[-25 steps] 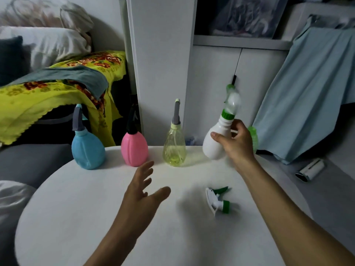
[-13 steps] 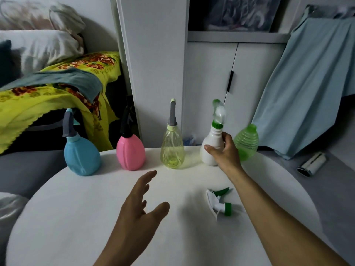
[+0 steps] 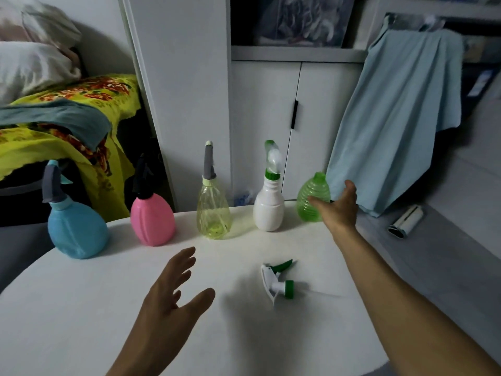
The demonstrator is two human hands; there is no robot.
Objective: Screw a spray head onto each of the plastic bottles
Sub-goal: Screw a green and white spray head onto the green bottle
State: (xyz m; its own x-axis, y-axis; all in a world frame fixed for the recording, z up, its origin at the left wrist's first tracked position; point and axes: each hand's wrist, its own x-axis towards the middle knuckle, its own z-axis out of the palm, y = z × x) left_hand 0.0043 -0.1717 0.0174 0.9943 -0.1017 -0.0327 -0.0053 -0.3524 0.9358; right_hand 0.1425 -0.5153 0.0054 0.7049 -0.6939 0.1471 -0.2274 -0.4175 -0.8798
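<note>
Round white table [image 3: 81, 308], five bottles lined up along its far edge. From the far-left edge going right: blue bottle [image 3: 77, 232] with grey spray head on, pink bottle [image 3: 153, 219] with dark spray head on, clear yellow-green bottle [image 3: 214, 210] with grey spray head on, white bottle [image 3: 268, 210] with a white-and-green spray head on, then the ribbed green bottle [image 3: 311, 199] at the far-right edge, neck bare, no head fitted. All five stand upright.

Loose spray head [image 3: 278, 282], white body with green trigger and green collar, lies on its side on the table, right of centre, well apart from the bottle row and from both hands. Its thin dip tube runs out to the right along the surface.

Right hand [image 3: 337, 210] is reached out to the far-right edge, fingers spread wide, fingertips [image 3: 315, 203] overlapping the front of the green bottle and thumb up beside its right side. Contact looks likely, but the fingers are not wrapped around the bottle.

Left hand [image 3: 176, 291] hovers over the middle of the table, palm down, fingers apart, holding nothing. It's left of the loose spray head, not touching it.

Background: white cabinet [image 3: 265, 118] behind the table, light blue cloth [image 3: 393, 118] hanging at right, just behind the green bottle.
</note>
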